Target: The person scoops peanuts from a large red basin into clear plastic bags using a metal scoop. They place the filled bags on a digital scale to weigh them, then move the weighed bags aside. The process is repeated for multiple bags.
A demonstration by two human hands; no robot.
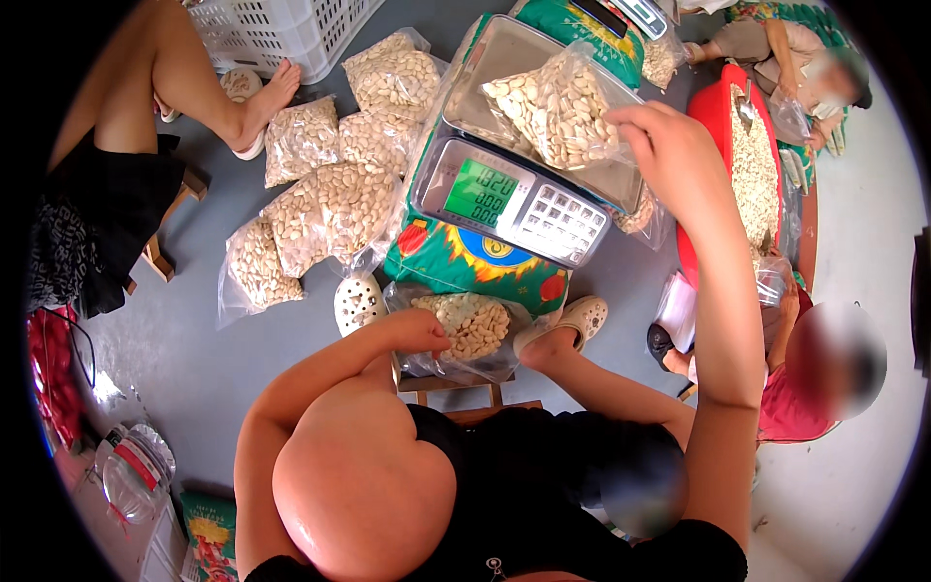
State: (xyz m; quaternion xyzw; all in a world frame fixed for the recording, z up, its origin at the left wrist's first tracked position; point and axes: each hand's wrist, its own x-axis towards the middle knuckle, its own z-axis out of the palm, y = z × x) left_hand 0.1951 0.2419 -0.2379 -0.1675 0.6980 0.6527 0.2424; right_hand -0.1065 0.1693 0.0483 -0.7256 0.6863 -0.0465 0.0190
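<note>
A clear bag of pumpkin seeds (561,109) lies tilted on the steel pan (495,60) of a digital scale. My right hand (664,145) reaches over the pan's right side, its fingers pinched at the bag's plastic edge. The scale's lit green display (477,191) and keypad (561,225) face me. The scale rests on a printed green sack (441,262). Close to my body, another bag of pumpkin seeds (473,328) sits between my feet. My left hand (419,332) is curled at that bag's left side; what its fingers hold, if anything, is hidden.
Several filled seed bags (335,213) lie on the floor left of the scale. A white crate (281,34) stands behind them, beside another person's bare leg (218,97). On the right, a red tub (706,155) holds loose seeds, with two people sitting beside it.
</note>
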